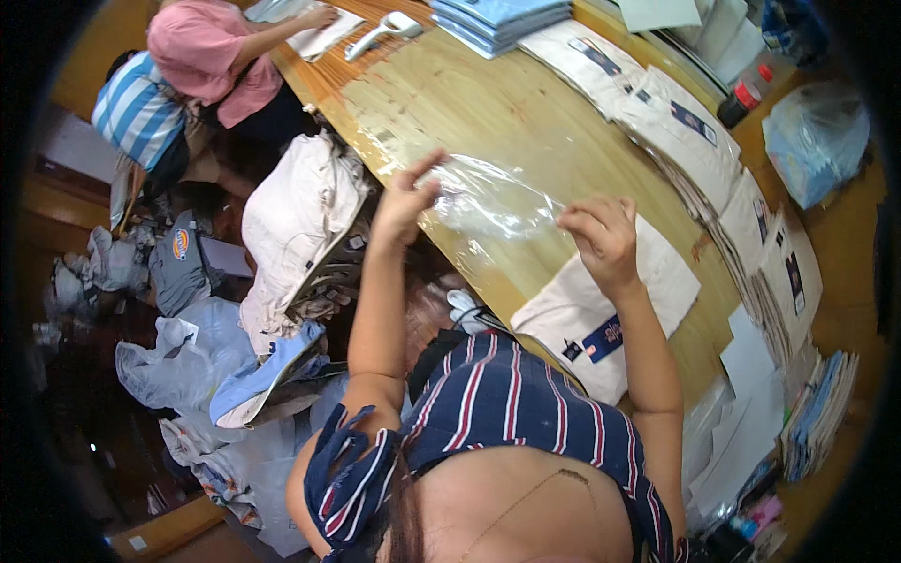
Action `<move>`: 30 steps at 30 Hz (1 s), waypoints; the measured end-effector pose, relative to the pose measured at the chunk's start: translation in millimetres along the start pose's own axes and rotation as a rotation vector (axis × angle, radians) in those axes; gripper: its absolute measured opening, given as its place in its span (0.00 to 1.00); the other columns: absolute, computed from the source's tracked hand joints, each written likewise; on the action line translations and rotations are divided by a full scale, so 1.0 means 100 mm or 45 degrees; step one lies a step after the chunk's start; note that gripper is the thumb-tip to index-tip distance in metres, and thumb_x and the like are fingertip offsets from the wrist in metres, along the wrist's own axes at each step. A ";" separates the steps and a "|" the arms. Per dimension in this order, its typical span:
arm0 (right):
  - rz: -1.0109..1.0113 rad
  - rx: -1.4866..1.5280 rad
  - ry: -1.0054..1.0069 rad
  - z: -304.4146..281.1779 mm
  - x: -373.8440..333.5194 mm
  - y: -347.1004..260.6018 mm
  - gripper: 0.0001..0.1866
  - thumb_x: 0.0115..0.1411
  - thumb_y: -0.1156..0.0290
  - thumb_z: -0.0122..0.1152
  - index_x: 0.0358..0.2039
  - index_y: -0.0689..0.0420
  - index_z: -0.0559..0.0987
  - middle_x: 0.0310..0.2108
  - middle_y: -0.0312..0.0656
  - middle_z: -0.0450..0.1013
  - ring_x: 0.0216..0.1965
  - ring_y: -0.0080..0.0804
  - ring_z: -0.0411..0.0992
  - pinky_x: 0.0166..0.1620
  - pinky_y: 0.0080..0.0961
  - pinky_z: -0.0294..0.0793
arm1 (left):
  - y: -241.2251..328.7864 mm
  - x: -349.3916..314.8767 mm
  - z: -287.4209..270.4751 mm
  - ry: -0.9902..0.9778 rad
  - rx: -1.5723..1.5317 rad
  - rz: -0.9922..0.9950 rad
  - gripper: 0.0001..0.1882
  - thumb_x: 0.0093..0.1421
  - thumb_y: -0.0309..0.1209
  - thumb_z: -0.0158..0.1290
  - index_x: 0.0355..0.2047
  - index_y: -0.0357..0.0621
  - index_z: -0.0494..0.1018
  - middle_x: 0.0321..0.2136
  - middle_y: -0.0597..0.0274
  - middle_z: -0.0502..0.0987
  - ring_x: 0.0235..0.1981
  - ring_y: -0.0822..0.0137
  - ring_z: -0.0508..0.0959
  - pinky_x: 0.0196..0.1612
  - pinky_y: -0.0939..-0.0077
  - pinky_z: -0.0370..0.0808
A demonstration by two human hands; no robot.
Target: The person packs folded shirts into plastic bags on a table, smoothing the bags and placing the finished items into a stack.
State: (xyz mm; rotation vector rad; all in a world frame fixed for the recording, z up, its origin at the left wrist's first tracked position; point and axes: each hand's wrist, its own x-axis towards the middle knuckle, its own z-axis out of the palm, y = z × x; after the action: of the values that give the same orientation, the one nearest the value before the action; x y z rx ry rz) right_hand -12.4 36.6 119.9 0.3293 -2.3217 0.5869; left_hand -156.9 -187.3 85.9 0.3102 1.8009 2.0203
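Between my two raised hands a clear plastic bag (497, 195) is stretched out above the wooden table. My left hand (405, 202) pinches one end of it near the table's edge. The fingers of my right hand (603, 235) are closed on the other end. Below my right hand lies a folded cream garment (554, 310) with a dark blue tag, partly hidden by my forearm.
Stacks of folded cream garments (690, 131) line the table's far right side. Blue folded shirts (497, 21) and a white hand-held tool (383, 34) lie at the back. A person in pink (202, 52) works at far left. Cloth heaps (300, 220) stand left of the table.
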 end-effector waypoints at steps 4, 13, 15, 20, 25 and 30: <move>-0.063 0.008 -0.065 0.02 -0.11 0.20 0.07 0.39 0.79 0.56 0.22 0.52 0.74 0.25 0.33 0.69 0.31 0.28 0.67 0.37 0.29 0.58 | -0.04 -0.09 -0.31 0.007 -0.124 -0.092 0.28 0.52 0.18 0.44 0.54 0.40 0.52 0.41 0.55 0.68 0.28 0.68 0.75 0.31 0.83 0.73; 0.333 0.300 -0.429 0.29 -0.43 0.21 0.04 0.42 0.79 0.51 0.21 0.59 0.74 0.23 0.40 0.70 0.28 0.35 0.68 0.35 0.27 0.65 | 0.03 -0.30 -0.04 0.375 1.938 0.242 0.12 0.52 0.33 0.45 0.38 0.47 0.69 0.17 0.54 0.73 0.20 0.59 0.75 0.23 0.66 0.71; 0.429 0.376 -0.444 0.32 -0.45 0.22 0.04 0.43 0.76 0.51 0.22 0.60 0.73 0.23 0.42 0.70 0.29 0.37 0.68 0.34 0.29 0.66 | -0.03 -0.21 0.18 0.453 2.141 0.239 0.11 0.51 0.34 0.47 0.35 0.47 0.69 0.17 0.53 0.73 0.23 0.56 0.75 0.25 0.64 0.71; 1.080 0.225 -0.297 0.33 -0.14 0.11 0.11 0.49 0.65 0.53 0.24 0.61 0.73 0.25 0.46 0.71 0.30 0.40 0.70 0.35 0.30 0.68 | 0.03 -0.12 0.38 -0.038 2.079 -0.061 0.23 0.45 0.41 0.53 0.41 0.46 0.67 0.32 0.50 0.72 0.32 0.55 0.74 0.31 0.66 0.70; 0.838 -0.103 -0.066 0.88 0.22 0.29 0.18 0.45 0.56 0.58 0.26 0.62 0.74 0.25 0.49 0.72 0.29 0.44 0.71 0.33 0.32 0.70 | -0.67 0.32 0.42 -0.302 1.747 0.786 0.32 0.45 0.50 0.51 0.46 0.43 0.61 0.50 0.48 0.58 0.49 0.50 0.62 0.45 0.59 0.62; 1.014 -0.311 -0.908 1.03 0.37 0.43 0.16 0.43 0.58 0.60 0.25 0.59 0.76 0.23 0.48 0.72 0.29 0.43 0.72 0.32 0.32 0.70 | -0.87 0.20 0.70 -0.151 1.885 0.620 0.36 0.43 0.52 0.51 0.47 0.41 0.59 0.53 0.47 0.52 0.54 0.41 0.50 0.50 0.43 0.51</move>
State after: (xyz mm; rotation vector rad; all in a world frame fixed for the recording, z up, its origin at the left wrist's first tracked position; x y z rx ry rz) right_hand -115.8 20.0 65.2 -0.6444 -3.1694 0.5942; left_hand -130.6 -108.9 8.0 1.2936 2.9496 0.3996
